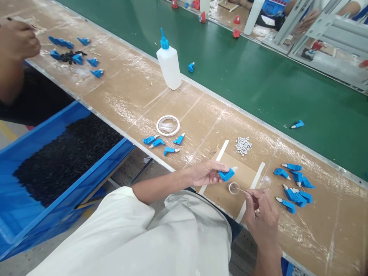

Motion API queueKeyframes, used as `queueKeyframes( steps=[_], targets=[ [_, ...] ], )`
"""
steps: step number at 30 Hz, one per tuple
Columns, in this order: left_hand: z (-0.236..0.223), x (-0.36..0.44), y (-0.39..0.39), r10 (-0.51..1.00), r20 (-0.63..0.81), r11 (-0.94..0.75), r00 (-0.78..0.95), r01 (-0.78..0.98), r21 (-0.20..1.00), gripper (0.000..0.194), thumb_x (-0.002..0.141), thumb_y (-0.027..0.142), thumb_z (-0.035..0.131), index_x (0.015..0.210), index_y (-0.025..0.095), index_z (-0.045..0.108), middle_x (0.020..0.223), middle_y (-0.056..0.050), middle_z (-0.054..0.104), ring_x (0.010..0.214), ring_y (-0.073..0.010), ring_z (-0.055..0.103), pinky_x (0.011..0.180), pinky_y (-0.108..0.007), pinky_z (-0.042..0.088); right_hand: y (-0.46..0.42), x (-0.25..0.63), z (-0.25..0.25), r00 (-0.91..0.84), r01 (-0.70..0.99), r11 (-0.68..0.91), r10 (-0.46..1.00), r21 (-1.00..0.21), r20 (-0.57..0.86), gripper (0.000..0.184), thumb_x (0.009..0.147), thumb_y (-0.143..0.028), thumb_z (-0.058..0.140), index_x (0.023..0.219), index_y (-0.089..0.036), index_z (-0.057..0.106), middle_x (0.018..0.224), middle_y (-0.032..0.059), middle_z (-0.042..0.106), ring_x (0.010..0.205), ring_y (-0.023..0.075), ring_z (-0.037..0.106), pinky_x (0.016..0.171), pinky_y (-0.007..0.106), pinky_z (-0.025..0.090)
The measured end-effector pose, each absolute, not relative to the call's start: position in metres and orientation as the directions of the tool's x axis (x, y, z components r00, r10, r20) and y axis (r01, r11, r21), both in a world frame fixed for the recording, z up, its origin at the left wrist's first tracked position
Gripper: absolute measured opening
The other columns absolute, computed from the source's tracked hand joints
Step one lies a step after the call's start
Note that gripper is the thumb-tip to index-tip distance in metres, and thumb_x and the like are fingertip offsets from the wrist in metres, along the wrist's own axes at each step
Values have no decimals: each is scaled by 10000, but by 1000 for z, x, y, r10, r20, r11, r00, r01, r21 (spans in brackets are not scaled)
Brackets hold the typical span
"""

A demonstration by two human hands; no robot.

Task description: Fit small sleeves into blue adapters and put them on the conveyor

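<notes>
Pinched in my left hand (pixel 207 173) is a blue plastic part (pixel 227 175) with a pale tip, held above a cardboard sheet (pixel 243 165) taped to the table. My right hand (pixel 263 211) grips a thin stick (pixel 242 190) between thumb and fingers. The stick's far end reaches into a small clear round cup (pixel 233 188) on the cardboard. Beyond the sheet lies a pile of small grey pieces (pixel 243 146). Several similar blue parts (pixel 297 194) are scattered to the right of my right hand, and a few more blue parts (pixel 171 150) lie left of my left hand.
A white squeeze bottle (pixel 169 67) with a blue nozzle stands near a green conveyor belt (pixel 230 73). A tape roll (pixel 158 125) lies on the table. Below at left is a blue bin (pixel 115 149) of black pieces. A co-worker's hand (pixel 21 40) is at upper left; others work across the belt.
</notes>
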State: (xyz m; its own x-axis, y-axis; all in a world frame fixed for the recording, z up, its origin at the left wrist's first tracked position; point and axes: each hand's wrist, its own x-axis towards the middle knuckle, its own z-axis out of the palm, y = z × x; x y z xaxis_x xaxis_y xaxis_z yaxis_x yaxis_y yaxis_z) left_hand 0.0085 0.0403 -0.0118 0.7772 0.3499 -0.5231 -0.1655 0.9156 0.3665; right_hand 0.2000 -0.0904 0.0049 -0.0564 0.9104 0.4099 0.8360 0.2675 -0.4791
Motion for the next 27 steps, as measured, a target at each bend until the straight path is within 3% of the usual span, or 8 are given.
queueKeyframes(
  steps=[5, 9, 14, 20, 27],
  targets=[
    [-15, 18, 32, 301, -529, 936, 794, -141, 322, 225, 700, 212, 824, 725, 102, 629, 656, 0, 604, 521, -46, 564, 412, -128, 338, -96, 202, 2, 300, 702, 26, 895, -711, 329, 125, 994, -293, 555, 921, -204, 602, 786, 14, 608, 637, 143, 568, 562, 270, 458],
    [-14, 24, 25, 287, -519, 932, 805, -109, 346, 309, 635, 284, 866, 696, 113, 617, 628, 20, 577, 528, -45, 542, 443, -140, 364, -100, 195, 13, 362, 582, 91, 861, -808, 358, 85, 977, -257, 576, 916, -205, 605, 782, 9, 569, 648, 148, 542, 564, 279, 434],
    [-8, 26, 20, 285, -500, 929, 818, -106, 356, 352, 581, 313, 890, 667, 118, 610, 609, 25, 567, 523, -38, 507, 493, -151, 412, -94, 188, 24, 229, 707, 224, 825, -670, 517, 84, 939, -134, 592, 964, -214, 597, 795, 16, 580, 742, 179, 559, 667, 325, 444],
    [-7, 26, 20, 276, -502, 930, 820, -95, 356, 335, 603, 307, 887, 667, 125, 612, 598, 25, 567, 524, -46, 510, 504, -166, 419, -88, 184, 28, 113, 820, 250, 811, -515, 574, 115, 943, -123, 579, 975, -234, 571, 772, 4, 599, 702, 177, 587, 612, 306, 442],
    [-9, 25, 20, 284, -498, 928, 819, -103, 359, 366, 572, 332, 902, 685, 118, 627, 615, 29, 569, 537, -42, 516, 514, -166, 433, -83, 181, 28, 62, 822, 280, 822, -496, 566, 143, 948, -90, 564, 964, -232, 556, 780, 4, 596, 676, 162, 567, 580, 291, 423]
  ],
)
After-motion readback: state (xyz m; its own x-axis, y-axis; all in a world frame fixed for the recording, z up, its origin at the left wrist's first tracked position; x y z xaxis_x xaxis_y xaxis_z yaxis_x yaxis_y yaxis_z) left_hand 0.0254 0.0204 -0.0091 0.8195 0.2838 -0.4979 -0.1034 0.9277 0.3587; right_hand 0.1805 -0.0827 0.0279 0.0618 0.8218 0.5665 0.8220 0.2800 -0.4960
